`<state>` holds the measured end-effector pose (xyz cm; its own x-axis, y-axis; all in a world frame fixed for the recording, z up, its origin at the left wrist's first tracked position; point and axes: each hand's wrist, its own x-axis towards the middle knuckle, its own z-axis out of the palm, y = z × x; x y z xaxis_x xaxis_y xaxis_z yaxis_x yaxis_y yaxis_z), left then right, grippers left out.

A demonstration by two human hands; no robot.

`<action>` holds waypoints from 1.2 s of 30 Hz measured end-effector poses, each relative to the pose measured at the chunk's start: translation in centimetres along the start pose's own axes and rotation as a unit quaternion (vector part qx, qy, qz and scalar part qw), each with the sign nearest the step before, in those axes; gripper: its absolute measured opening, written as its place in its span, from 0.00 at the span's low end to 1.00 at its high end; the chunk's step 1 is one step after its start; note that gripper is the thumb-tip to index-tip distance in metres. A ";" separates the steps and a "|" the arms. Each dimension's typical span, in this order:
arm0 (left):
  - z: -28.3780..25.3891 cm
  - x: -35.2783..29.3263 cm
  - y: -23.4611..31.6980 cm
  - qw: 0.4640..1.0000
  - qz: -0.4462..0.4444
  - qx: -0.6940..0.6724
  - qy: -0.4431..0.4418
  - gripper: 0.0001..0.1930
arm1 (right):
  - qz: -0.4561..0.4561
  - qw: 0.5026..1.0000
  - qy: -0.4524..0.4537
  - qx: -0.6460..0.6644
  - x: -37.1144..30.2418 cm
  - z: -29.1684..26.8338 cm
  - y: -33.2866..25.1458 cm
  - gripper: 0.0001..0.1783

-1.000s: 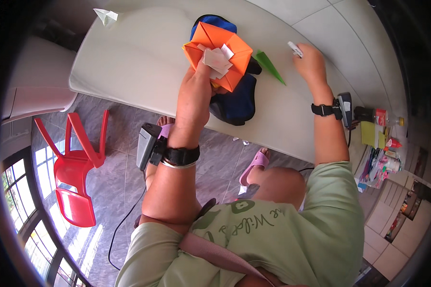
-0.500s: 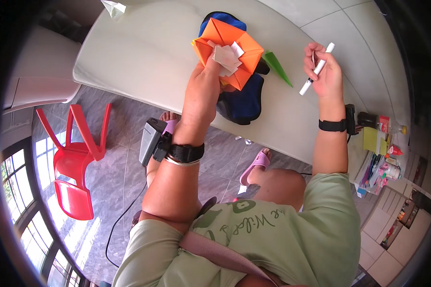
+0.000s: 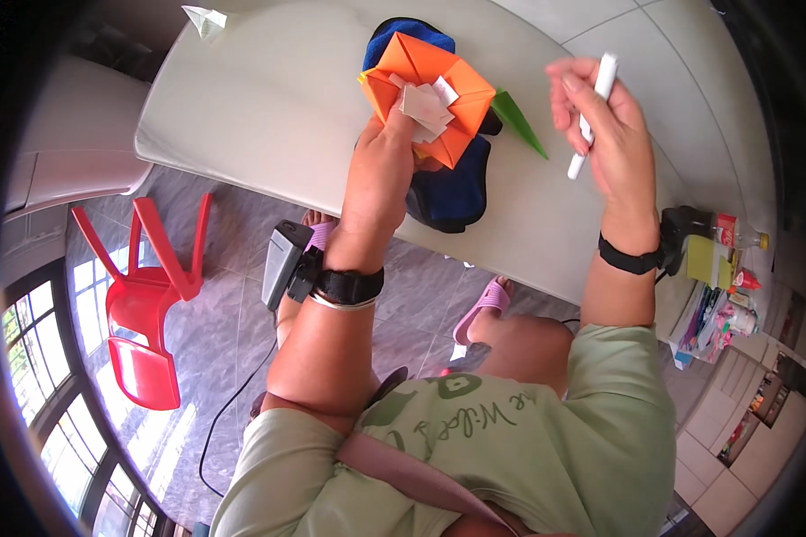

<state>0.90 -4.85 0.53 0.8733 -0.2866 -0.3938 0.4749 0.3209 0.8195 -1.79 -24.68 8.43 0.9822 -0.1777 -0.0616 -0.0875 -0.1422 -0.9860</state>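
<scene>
Your right hand (image 3: 613, 125) has changed most. A second ago it was curled round the white pen (image 3: 605, 76) with only one end showing; half a second ago the pen lay across the raised palm. Now the hand has turned over and the pen stands at a slant in the grip, its upper end clear above the thumb and its lower end pointing back toward you. The thumb presses the pen against the hand; the other fingers are loosely bent and a little apart. Whether the pen is capped cannot be told.

Your left hand (image 3: 381, 170) shows no change of grip. It pinches the near edge of the orange paper cup (image 3: 471, 94) – thumb inside, over the paper slips (image 3: 424, 106), fingers underneath and mostly hidden. The cup is held above the table (image 3: 260, 98), in front of the blue-and-black cloth item (image 3: 452, 192), its mouth toward you and the slips gathered in its middle.

Bearing on the work: both hands are occupied, but pen and cup are well apart – no mark is being made at this moment. The green paper cone (image 3: 519, 123) lies between the hands, apparently touched by neither.
</scene>
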 end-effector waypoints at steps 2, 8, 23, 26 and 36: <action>0.1 0.3 -0.2 1.000 -0.006 0.011 0.001 0.23 | -0.062 0.994 -0.021 -0.084 0.2 2.4 -2.2 0.10; 0.6 0.4 -0.5 1.000 0.013 0.000 -0.023 0.20 | -0.264 0.911 -0.043 -0.315 1.7 7.7 -1.3 0.08; 0.8 0.0 0.1 1.000 0.006 0.007 -0.021 0.20 | -0.172 0.966 -0.026 -0.191 1.6 6.5 -1.1 0.09; 0.5 0.3 -0.3 1.000 0.001 0.013 -0.023 0.21 | -0.204 0.971 -0.080 -0.091 2.6 6.4 0.3 0.09; -0.8 0.3 0.3 1.000 -0.008 0.011 0.016 0.23 | -0.133 0.919 0.107 -0.356 0.8 -0.6 3.7 0.12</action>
<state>1.40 -4.08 0.30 0.8686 -0.2631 -0.4199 0.4870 0.2964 0.8216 -1.45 -25.93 4.80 0.9363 -0.2202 0.2735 -0.0102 -0.7956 -0.6058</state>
